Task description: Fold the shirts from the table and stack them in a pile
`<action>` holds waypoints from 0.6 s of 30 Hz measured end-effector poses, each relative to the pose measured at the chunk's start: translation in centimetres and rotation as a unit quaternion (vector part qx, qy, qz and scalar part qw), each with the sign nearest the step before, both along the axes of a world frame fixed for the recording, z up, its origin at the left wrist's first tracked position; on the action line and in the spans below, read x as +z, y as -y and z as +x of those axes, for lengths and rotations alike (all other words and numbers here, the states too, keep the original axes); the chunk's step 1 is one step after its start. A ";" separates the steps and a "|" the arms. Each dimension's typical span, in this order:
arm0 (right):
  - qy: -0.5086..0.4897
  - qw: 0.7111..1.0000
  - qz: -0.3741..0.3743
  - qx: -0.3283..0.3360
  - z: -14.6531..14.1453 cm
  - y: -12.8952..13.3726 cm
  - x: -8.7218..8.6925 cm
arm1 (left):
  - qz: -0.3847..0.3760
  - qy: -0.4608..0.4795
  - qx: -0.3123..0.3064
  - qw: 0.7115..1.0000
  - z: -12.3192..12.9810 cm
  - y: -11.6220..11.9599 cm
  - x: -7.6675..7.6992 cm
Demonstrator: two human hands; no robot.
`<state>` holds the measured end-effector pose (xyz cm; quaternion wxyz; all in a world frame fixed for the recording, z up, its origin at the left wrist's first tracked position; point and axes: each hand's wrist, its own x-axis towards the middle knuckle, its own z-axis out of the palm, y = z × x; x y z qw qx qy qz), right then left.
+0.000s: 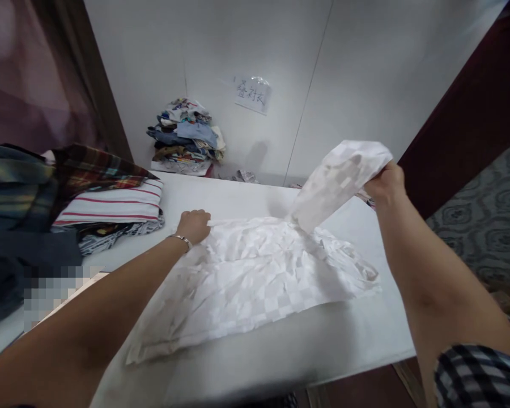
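A white checked shirt [263, 272] lies spread sideways across the white table [323, 354], its cloth wrinkled. My left hand [194, 226], with a bracelet at the wrist, is closed on the shirt's far edge, towards the left. On the right, my right hand [387, 180] grips the end of a sleeve [335, 181] and holds it up off the table. The sleeve slopes down from that hand to the body of the shirt. Some of the fingertips of both hands are hidden.
Folded clothes, including a white shirt with red stripes [114, 204] and a dark plaid one [102, 167], are piled at the left. A tall clothes stack [189, 136] stands by the back wall. A handwritten paper sign [253, 95] hangs on that wall.
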<state>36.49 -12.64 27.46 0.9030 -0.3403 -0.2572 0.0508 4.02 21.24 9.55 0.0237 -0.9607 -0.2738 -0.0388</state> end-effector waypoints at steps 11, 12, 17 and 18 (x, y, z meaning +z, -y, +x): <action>0.036 0.995 0.088 0.041 -6.2 11.8 3.6 | 0.076 0.052 -0.125 0.988 -6.4 4.8 0.7; 0.038 0.994 0.091 0.037 -6.6 12.8 3.1 | 0.077 0.049 -0.138 0.986 -7.1 5.3 0.2; -0.032 0.990 0.139 0.010 -8.7 16.4 0.5 | 0.062 0.037 -0.197 0.978 -10.2 7.6 -1.2; -0.064 0.985 0.162 0.010 -9.2 16.9 0.2 | 0.053 0.037 -0.199 0.978 -10.6 8.0 -1.1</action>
